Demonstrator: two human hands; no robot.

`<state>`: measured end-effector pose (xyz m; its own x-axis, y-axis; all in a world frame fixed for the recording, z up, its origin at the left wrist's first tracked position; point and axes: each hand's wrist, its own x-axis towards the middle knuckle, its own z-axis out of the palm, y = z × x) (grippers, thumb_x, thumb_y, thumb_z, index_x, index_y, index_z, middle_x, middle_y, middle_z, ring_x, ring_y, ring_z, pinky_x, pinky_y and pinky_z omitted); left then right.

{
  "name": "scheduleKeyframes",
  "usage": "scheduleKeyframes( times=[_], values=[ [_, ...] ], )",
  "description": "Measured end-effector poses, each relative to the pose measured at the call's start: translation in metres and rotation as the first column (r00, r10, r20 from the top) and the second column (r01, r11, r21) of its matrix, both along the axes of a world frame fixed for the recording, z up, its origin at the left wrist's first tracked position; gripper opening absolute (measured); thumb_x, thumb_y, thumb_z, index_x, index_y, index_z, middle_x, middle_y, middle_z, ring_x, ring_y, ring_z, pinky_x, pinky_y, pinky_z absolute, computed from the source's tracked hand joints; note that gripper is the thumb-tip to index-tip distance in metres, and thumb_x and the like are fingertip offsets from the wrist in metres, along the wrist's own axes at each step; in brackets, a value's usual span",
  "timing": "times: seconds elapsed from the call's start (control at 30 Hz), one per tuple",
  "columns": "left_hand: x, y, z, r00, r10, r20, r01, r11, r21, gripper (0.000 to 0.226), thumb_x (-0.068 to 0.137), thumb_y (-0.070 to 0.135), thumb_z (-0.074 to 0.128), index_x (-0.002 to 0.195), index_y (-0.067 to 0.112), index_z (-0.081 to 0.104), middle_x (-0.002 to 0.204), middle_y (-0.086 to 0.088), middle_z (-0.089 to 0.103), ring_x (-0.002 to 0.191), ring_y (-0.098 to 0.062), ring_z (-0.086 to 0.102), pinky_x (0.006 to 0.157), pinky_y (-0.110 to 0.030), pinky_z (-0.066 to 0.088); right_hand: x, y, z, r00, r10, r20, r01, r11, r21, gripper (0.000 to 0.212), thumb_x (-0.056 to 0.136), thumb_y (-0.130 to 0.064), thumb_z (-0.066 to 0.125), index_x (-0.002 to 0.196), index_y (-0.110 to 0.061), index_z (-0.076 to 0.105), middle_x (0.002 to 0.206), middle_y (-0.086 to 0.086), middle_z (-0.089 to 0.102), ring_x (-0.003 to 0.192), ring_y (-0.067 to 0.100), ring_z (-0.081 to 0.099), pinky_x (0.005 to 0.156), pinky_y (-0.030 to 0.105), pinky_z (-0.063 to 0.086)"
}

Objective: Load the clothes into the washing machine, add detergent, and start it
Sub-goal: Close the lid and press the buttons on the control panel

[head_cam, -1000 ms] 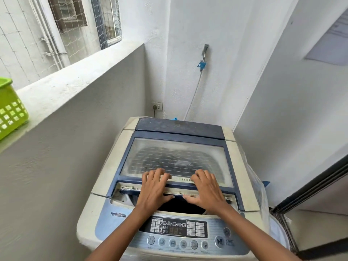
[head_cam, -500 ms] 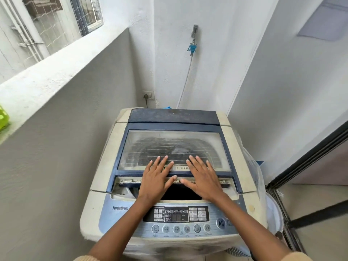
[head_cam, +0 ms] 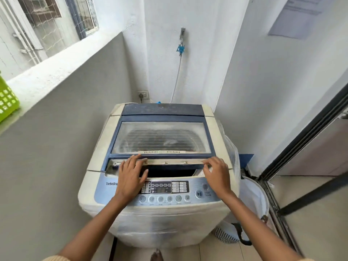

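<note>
A white and blue top-load washing machine (head_cam: 98, 185) stands in the corner in front of me. Its lid (head_cam: 162, 117) has a cloudy window, and dark clothes (head_cam: 160, 141) show dimly through it. The lid's front edge is slightly raised over a dark gap (head_cam: 169, 171). My left hand (head_cam: 130, 178) grips that edge near its left end, fingers on top and thumb in the gap. My right hand (head_cam: 216, 176) holds the edge at its right end. The control panel (head_cam: 165, 187) lies just below my hands. No detergent is in view.
A green plastic basket (head_cam: 7, 104) sits on the ledge at the left. A white laundry bag (head_cam: 252, 196) stands right of the machine by the sliding door frame (head_cam: 301, 140). A tap with hose (head_cam: 181, 48) and a socket (head_cam: 143, 95) are on the back wall.
Both hands have slid apart from the middle of the lid toward its left and right ends. The lid's front edge is now slightly raised, and the view has tilted down a little.
</note>
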<state>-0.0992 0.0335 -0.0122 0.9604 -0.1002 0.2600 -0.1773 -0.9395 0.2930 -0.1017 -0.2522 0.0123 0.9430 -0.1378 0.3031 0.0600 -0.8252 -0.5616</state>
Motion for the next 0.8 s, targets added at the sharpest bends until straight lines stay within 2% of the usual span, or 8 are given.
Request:
scheduleKeyframes(
  times=[0.03,0.1,0.17,0.2,0.3,0.4,0.57,0.8],
  values=[
    [-0.009,0.005,-0.001,1.000,0.016,-0.012,-0.016,1.000,-0.001,0.042,0.089,0.041,0.044,0.124,0.021,0.056,0.138,-0.004,0.051,0.132,-0.026,0.043,0.109,-0.046,0.027,-0.014,-0.003,-0.005,0.999,-0.039,0.020,0.038,0.998,0.055,0.013,0.080,0.000,0.058,0.084,-0.007,0.068,0.089,0.005,0.067,0.088,0.026,0.059,0.074,0.032,0.043],
    [-0.025,0.013,-0.004,0.997,0.048,-0.053,-0.049,0.999,-0.015,0.063,0.085,0.056,0.025,0.124,0.018,0.058,0.137,-0.006,0.052,0.132,-0.026,0.043,0.108,-0.045,0.028,-0.039,-0.004,-0.017,0.997,-0.066,0.044,0.061,0.992,0.114,0.013,0.079,0.004,0.058,0.080,-0.006,0.067,0.084,0.006,0.065,0.084,0.027,0.058,0.068,0.030,0.043],
    [-0.040,0.018,-0.009,0.994,0.047,-0.099,-0.046,0.999,0.009,0.086,0.081,0.072,0.009,0.127,0.017,0.056,0.140,-0.007,0.050,0.135,-0.026,0.038,0.109,-0.044,0.026,-0.058,-0.001,-0.029,0.995,-0.040,0.087,0.034,0.997,0.072,0.014,0.077,0.007,0.059,0.080,-0.005,0.067,0.083,0.007,0.065,0.080,0.029,0.058,0.067,0.030,0.044],
    [-0.046,0.020,-0.011,0.992,0.040,-0.123,-0.037,0.999,0.032,0.090,0.079,0.074,0.006,0.130,0.018,0.054,0.142,-0.006,0.048,0.138,-0.026,0.035,0.110,-0.044,0.025,-0.066,0.001,-0.035,0.994,-0.013,0.107,0.010,0.999,0.032,0.015,0.075,0.008,0.061,0.082,-0.004,0.068,0.084,0.008,0.066,0.080,0.030,0.058,0.069,0.032,0.047],
    [-0.053,0.022,-0.012,0.984,0.040,-0.172,-0.031,0.998,0.055,0.082,0.078,0.065,0.011,0.138,0.019,0.044,0.146,-0.005,0.043,0.143,-0.025,0.026,0.113,-0.044,0.020,-0.079,0.005,-0.046,0.988,0.054,0.148,-0.032,0.988,-0.149,0.023,0.072,0.006,0.067,0.093,-0.002,0.070,0.093,0.010,0.068,0.082,0.030,0.061,0.070,0.037,0.055],
    [-0.052,0.021,-0.009,0.979,0.048,-0.197,-0.033,0.996,0.077,0.083,0.076,0.064,0.010,0.138,0.019,0.043,0.144,-0.004,0.045,0.140,-0.024,0.029,0.113,-0.042,0.021,-0.085,0.007,-0.054,0.988,0.058,0.141,-0.022,0.968,-0.248,0.028,0.075,-0.001,0.067,0.103,-0.001,0.068,0.102,0.012,0.067,0.089,0.029,0.062,0.076,0.038,0.056],
    [-0.051,0.025,-0.007,0.987,0.039,-0.154,-0.021,0.993,0.113,0.076,0.080,0.063,0.016,0.131,0.020,0.052,0.131,-0.002,0.057,0.125,-0.025,0.047,0.104,-0.041,0.033,-0.091,0.008,-0.060,0.988,0.076,0.134,-0.032,0.953,-0.300,0.038,0.076,-0.009,0.071,0.112,0.000,0.065,0.111,0.015,0.066,0.101,0.031,0.062,0.085,0.038,0.054],
    [-0.049,0.031,-0.004,0.998,-0.010,-0.067,0.022,0.982,0.188,0.056,0.090,0.049,0.023,0.115,0.021,0.064,0.107,-0.001,0.069,0.103,-0.026,0.061,0.093,-0.041,0.039,-0.093,0.011,-0.059,0.991,0.070,0.114,-0.033,0.954,-0.298,0.039,0.082,-0.019,0.058,0.117,-0.001,0.062,0.114,0.014,0.064,0.104,0.029,0.060,0.086,0.038,0.054]
  ],
)
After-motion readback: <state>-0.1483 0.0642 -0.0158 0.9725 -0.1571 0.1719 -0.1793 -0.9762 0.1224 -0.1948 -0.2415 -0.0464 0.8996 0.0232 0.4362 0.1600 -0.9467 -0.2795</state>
